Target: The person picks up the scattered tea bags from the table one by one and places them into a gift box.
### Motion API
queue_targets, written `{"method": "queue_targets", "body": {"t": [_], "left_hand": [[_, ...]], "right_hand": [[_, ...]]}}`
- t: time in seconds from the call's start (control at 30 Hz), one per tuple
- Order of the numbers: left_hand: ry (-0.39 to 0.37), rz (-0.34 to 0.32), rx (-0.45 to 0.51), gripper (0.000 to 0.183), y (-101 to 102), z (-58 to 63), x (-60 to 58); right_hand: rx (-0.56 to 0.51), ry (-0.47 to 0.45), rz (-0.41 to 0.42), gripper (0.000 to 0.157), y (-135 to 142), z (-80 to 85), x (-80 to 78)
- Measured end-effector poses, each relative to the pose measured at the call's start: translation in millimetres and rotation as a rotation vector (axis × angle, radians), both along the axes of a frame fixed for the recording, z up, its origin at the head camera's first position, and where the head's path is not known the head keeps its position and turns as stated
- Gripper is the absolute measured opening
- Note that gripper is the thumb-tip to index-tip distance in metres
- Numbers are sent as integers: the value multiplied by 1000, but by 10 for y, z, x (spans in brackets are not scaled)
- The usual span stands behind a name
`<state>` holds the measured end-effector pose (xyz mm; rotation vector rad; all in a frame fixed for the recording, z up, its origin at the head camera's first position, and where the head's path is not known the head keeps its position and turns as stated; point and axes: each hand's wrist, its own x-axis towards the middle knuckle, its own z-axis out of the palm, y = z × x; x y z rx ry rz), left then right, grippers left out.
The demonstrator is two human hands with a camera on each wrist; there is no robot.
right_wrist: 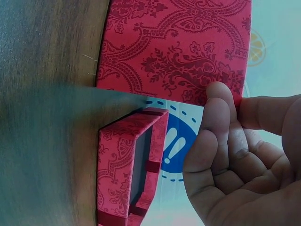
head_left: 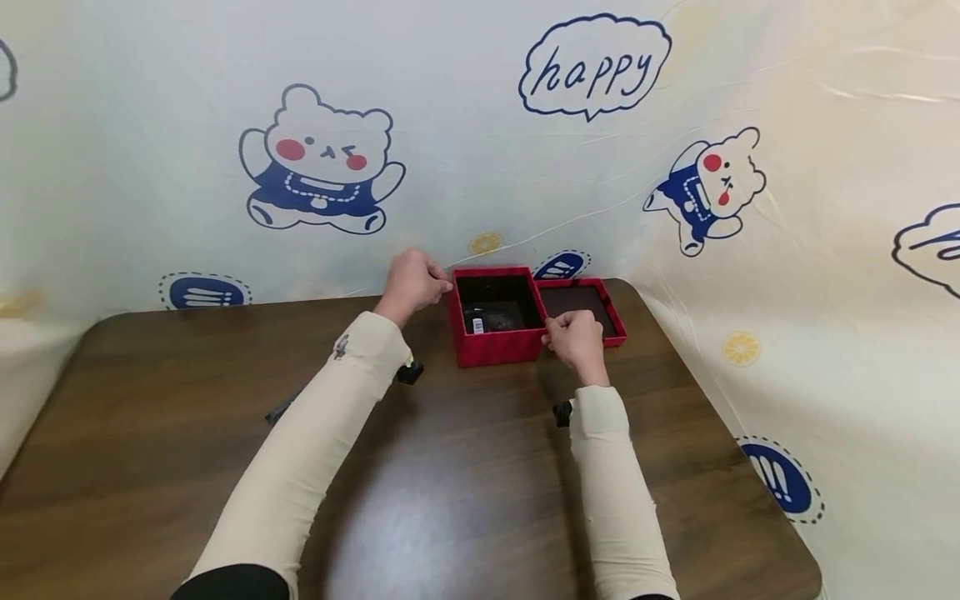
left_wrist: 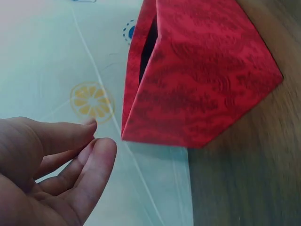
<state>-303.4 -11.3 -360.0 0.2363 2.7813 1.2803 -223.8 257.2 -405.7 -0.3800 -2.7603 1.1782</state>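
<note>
A red patterned box (head_left: 498, 348) stands at the table's back edge with its top uncovered and its dark inside showing. My right hand (head_left: 577, 337) pinches its front right corner, thumb at the rim and fingertips against the patterned wall (right_wrist: 174, 52). At the box's back left is my left hand (head_left: 411, 287), fingertips right by the rim. The left wrist view shows that hand's fingers loosely bent, thumb near the index fingertip, beside the box corner (left_wrist: 129, 134). A shallow red lid (head_left: 615, 312) lies inside up, to the right of the box.
Inside the box are a small white label (head_left: 477, 326) and a dark, shiny surface. A dark object (head_left: 279, 412) lies on the wooden table (head_left: 442, 467), partly hidden by my left sleeve. A printed sheet (head_left: 465, 167) hangs behind the table and along its right side.
</note>
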Motion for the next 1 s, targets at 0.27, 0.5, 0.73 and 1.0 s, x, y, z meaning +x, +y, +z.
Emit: {"method": "queue_targets", "body": {"t": [0.27,0.5,0.73,1.0], "left_hand": [[-63,-31,-10,13,-235,-3,58],[-81,-50,-67,15,-538,-50,145],[-89,-57,-103,16,-870,-167,272],[-103,-69,-102,14,-1098,-178,360]], "right_hand": [[-6,-2,6,33,40,8,14],[0,-1,5,32,24,-1,-9],[-6,-1,9,33,9,5,-26],[-26,-19,13,31,12,28,-3]]}}
